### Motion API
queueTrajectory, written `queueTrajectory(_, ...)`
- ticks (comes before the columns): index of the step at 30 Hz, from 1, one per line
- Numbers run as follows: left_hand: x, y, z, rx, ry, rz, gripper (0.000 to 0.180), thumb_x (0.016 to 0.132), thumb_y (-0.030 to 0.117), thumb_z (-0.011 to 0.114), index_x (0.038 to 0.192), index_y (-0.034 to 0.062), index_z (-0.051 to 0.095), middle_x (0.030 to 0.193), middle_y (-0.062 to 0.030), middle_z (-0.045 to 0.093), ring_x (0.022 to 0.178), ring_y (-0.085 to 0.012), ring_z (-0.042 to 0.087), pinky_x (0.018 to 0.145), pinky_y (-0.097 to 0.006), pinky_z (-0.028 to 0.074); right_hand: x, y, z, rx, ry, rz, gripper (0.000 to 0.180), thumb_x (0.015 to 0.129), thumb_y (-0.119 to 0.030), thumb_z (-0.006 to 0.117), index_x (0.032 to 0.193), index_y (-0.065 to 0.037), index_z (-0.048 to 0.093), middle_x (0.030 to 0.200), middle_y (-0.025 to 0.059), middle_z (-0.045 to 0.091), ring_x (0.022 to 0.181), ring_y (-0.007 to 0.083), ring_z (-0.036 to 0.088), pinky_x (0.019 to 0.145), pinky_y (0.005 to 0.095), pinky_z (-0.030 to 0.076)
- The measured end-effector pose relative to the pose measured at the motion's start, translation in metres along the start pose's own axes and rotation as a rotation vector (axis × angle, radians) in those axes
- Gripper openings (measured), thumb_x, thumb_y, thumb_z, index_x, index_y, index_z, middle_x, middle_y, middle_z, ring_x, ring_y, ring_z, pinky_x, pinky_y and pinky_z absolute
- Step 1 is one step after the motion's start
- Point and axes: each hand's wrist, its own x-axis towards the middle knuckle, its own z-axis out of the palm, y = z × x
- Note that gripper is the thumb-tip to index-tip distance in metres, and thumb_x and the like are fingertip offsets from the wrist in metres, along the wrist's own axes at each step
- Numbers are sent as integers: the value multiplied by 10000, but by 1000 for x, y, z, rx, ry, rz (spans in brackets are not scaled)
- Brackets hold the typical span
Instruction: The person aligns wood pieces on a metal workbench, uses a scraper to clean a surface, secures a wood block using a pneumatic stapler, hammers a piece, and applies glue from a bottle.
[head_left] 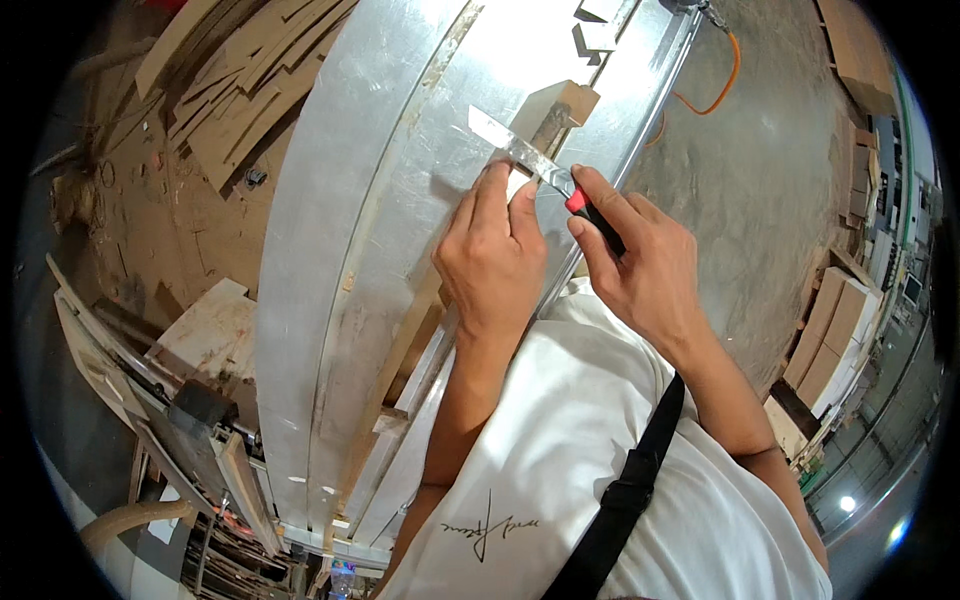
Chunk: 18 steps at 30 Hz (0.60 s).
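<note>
My right hand (645, 255) grips the black and red handle of a knife (505, 140) with a broad, slant-tipped silver blade. The blade points to the far left and lies across a small white piece (516, 184), close to my left fingertips. My left hand (490, 235) is closed around that piece, its thumb and fingers on either side. How far the piece runs under the palm is hidden. Just beyond the blade, a wooden block (562, 103) rests on the metal table (330, 190).
Stacked wooden boards (250, 75) lie to the far left. An orange hose (735, 70) hangs beyond the table's right edge, over the concrete floor (760, 170). Long wooden strips (395, 345) run along the near part of the table. Cartons (830, 335) stand at the right.
</note>
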Motion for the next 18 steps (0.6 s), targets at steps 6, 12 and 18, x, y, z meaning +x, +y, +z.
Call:
queueTrajectory(6,0,1,0,-17,-8,-13,262,953,143,716,1163,-10,747,1009,-231,763,868,-399,752,729,-431,578,10,5,3,13,38,-6,428,959,-313,716,1372,-208,675,702,116,616,606,316,646,564,438,488)
queueTrajectory(12,4,2,0,-59,-2,-29,261,952,140,716,1163,-10,746,999,-225,763,858,-405,748,724,-427,576,31,8,-4,14,54,45,453,956,-331,719,1384,-194,672,685,109,608,595,302,642,574,421,498)
queueTrajectory(18,1,-3,0,-34,18,28,270,949,135,716,1173,-15,740,1008,-235,761,861,-411,748,729,-431,577,28,10,-6,12,20,26,432,962,-338,713,1370,-201,678,692,106,620,595,304,644,578,432,504)
